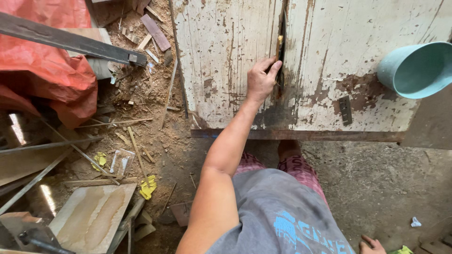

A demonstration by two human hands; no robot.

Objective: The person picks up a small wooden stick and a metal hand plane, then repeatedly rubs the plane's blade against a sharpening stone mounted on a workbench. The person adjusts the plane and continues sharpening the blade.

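As I judge it, step: left hand working tool in gap.
Fingers: curled round tool, gap at fingertips.
Right hand: grip unclear.
Next needs: steady pressure.

- A small clear plastic packet is lying flat among the wood scraps on the floor.
- Crumpled yellow wrappers are lying just beside it.

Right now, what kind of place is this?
Probably a rough woodworking yard: wood scraps and sawdust litter the ground, metal bars lie about, and a worn white-painted board serves as the work surface.
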